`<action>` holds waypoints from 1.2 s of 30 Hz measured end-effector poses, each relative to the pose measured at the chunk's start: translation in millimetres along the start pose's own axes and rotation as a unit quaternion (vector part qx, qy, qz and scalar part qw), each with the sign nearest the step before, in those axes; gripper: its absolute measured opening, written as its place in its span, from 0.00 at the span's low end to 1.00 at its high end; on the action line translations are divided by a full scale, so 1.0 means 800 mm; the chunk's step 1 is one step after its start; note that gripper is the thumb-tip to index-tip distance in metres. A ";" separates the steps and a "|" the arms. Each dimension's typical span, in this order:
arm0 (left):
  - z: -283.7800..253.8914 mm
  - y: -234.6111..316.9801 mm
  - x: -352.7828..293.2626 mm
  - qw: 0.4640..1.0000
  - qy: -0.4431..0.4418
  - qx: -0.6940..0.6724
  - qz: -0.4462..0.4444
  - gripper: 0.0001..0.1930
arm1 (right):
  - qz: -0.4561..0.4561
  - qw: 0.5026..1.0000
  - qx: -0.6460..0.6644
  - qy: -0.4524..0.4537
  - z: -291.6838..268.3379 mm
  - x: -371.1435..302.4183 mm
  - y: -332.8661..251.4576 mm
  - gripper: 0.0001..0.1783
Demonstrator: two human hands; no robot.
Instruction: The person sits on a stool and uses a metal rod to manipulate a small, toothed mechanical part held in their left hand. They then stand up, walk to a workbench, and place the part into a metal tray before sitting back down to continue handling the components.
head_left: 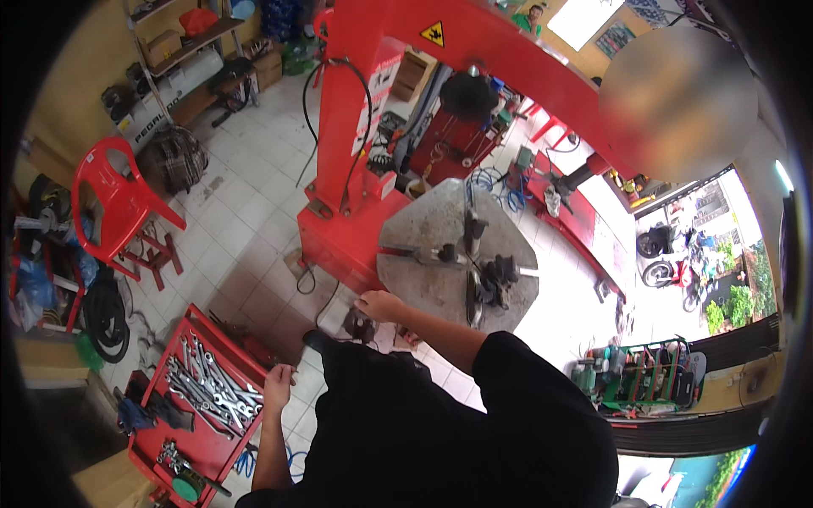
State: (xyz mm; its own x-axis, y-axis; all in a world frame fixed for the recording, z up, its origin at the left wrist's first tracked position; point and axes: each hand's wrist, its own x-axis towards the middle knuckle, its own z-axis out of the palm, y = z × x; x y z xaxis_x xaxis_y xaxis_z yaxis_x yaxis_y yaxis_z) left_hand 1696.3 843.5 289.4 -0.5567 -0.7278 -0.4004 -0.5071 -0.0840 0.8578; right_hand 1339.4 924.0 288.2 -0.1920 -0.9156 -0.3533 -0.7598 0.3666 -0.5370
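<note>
My left hand (278,387) is beside the right edge of a red tool tray (152,442), its fingers curled together. Something small may be in them, but I cannot make it out. Many silver wrenches (212,385) lie in a heap on that tray. My right hand (381,306) is closed in front of the near left edge of a grey metal turntable (415,288), part of a red tyre changer (339,245). What its fingers hold, if anything, is hidden. Black clamps (500,269) sit on the turntable.
A red plastic chair (114,203) stands at the left, with black tyres (106,317) below it. The machine's red arm (500,42) reaches over to the upper right. A green rack of bottles (648,372) is at the right, and a red ramp (584,229) lies beyond the turntable.
</note>
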 end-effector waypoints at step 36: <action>-0.169 -0.031 0.360 0.956 0.088 0.078 -0.268 0.19 | -0.018 0.937 0.083 -0.340 -0.080 0.482 -0.076 0.14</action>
State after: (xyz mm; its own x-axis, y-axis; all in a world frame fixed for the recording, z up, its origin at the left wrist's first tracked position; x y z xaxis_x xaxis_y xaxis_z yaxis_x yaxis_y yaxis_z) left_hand 1637.4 544.2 196.2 -0.0767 -0.7138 -0.6962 -0.7880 -0.3844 0.4809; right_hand 1271.9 537.9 233.3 0.3148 -0.6323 -0.7079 -0.6400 0.4094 -0.6502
